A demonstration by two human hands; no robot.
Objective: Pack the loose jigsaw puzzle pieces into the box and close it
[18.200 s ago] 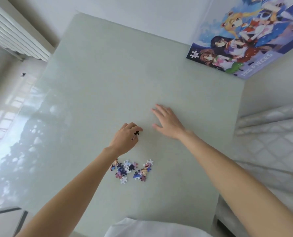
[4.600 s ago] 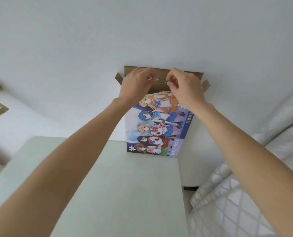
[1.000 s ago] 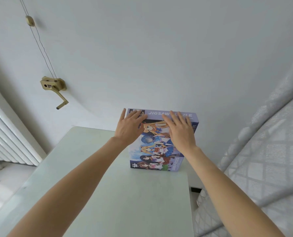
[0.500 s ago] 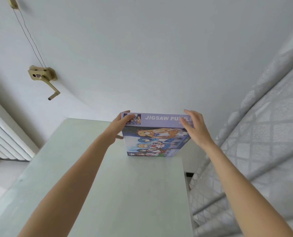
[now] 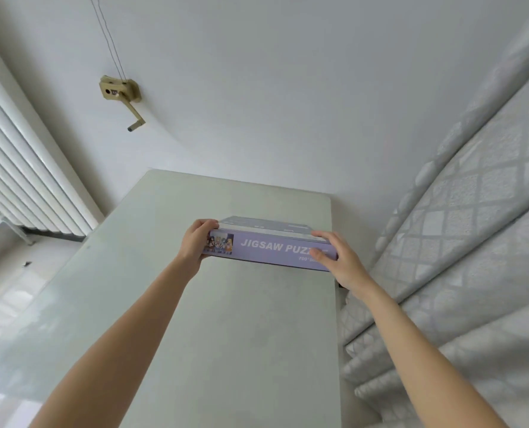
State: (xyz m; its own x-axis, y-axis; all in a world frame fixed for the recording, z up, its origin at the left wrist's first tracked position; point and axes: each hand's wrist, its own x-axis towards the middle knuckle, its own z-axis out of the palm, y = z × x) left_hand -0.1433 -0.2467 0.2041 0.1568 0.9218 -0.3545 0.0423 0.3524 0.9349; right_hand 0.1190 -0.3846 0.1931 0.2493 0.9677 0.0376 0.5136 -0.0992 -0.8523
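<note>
Two bare forearms reach forward from the bottom of the view over a pale grey-green glossy table. Between the hands is a flat lilac cardboard puzzle box, closed, lying near the table's far right corner, its long side panel printed "JIGSAW PUZZLE" facing the viewer. Whether it rests on the table or is lifted just off it cannot be told.

The left hand grips the box's left end: its fingers curl over the top edge, with the palm against the end panel. The right hand grips the right end, fingers spread along the top edge and the thumb pressed on the front panel, covering the last letters. Both arms are nearly straight.

To the left stands a white ribbed radiator. A brass-coloured crank handle is fixed on the white wall. A grey quilted mattress leans along the table's right edge.
</note>
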